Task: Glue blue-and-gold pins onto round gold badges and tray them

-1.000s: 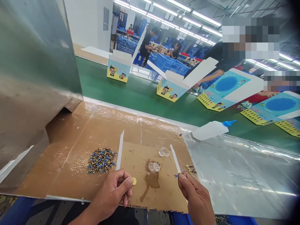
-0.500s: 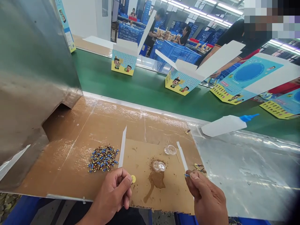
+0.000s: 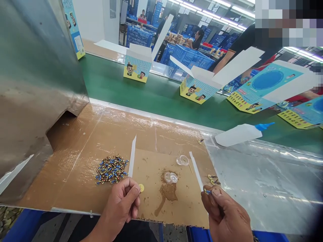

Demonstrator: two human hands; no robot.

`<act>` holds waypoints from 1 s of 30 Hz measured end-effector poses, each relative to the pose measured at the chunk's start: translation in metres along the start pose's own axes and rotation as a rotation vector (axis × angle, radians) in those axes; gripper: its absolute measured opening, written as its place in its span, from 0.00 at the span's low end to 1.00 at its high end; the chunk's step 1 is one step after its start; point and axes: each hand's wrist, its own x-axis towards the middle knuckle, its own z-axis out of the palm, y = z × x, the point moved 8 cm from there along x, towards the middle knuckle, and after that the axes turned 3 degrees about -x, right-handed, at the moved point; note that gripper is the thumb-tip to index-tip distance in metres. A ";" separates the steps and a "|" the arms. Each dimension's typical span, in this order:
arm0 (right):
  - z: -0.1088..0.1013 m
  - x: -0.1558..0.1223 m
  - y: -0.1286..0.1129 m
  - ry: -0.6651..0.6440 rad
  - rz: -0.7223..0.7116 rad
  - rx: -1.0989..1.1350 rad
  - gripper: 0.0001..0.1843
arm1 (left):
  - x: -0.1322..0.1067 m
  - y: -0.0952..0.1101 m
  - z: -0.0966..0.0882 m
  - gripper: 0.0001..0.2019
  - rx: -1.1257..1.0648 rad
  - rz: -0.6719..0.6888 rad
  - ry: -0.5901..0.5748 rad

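Observation:
My left hand (image 3: pixel 122 203) is closed, pinching a small yellow disc (image 3: pixel 141 187) between thumb and forefinger above the cardboard. In my right hand (image 3: pixel 225 210), also closed, thumb and fingertips grip a tiny blue-and-yellow figurine (image 3: pixel 207 191), mostly covered by the fingers. Between the hands, clear shallow plastic dishes (image 3: pixel 171 177) sit on a wet brown stain. Another pair of clear dishes (image 3: pixel 182 160) lies farther back beside a thin wooden stick (image 3: pixel 190 168). A heap of small figurines (image 3: pixel 111 169) is beyond my left hand. Several figurines on yellow discs (image 3: pixel 213 179) lie just past my right hand.
A white squeeze bottle (image 3: pixel 238 135) with a blue nozzle lies at the right. Open printed boxes (image 3: pixel 137 69) stand along a green belt (image 3: pixel 108 84). A metal panel (image 3: pixel 37 67) bounds the left. Across the belt are co-workers and blue crates (image 3: pixel 190 57).
My right hand has shifted slightly right and toward me, and the figurine in it has turned. The left hand has moved slightly left with the disc. The nearer-left boxes sit slightly farther right.

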 end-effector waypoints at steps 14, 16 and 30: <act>0.038 -0.014 -0.030 -0.165 -0.182 -0.719 0.22 | 0.000 -0.004 0.002 0.28 -0.033 -0.015 0.008; 0.039 -0.014 -0.031 -0.170 -0.186 -0.724 0.22 | -0.001 -0.004 0.002 0.28 -0.044 -0.015 0.004; 0.042 -0.016 -0.029 -0.170 -0.143 -0.679 0.22 | -0.006 0.000 0.005 0.27 -0.010 0.014 0.013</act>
